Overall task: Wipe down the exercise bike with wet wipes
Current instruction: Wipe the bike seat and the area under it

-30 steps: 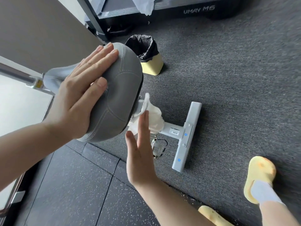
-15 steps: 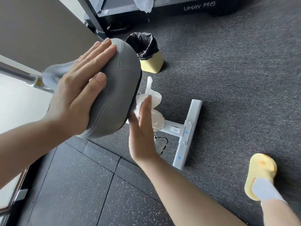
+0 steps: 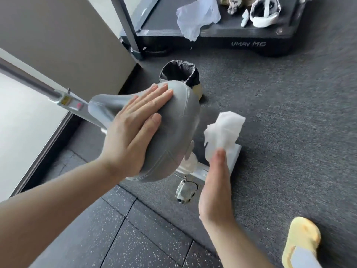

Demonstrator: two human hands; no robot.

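Observation:
The exercise bike's grey padded saddle (image 3: 173, 136) fills the middle of the view, on a light grey frame (image 3: 77, 105). My left hand (image 3: 133, 136) rests flat on top of the saddle with straight fingers. To the right of the saddle, my right hand (image 3: 216, 186) is seen edge-on and holds a crumpled white wet wipe (image 3: 222, 130) up in the air, a short gap away from the saddle's rear edge. Its thumb is hidden. Below, the bike's white rear foot bar (image 3: 234, 157) lies on the carpet.
A small yellow bin with a black liner (image 3: 179, 72) stands just behind the saddle. A black treadmill (image 3: 247, 43) at the back carries a used wipe (image 3: 197, 18) and other items. A pedal (image 3: 185, 190) hangs below the saddle. My yellow slipper (image 3: 301, 242) is at bottom right.
My right hand has drawn the wipe off the saddle's rear edge and out to the right. The view has tilted up, showing more of the treadmill. My left hand stays on the saddle.

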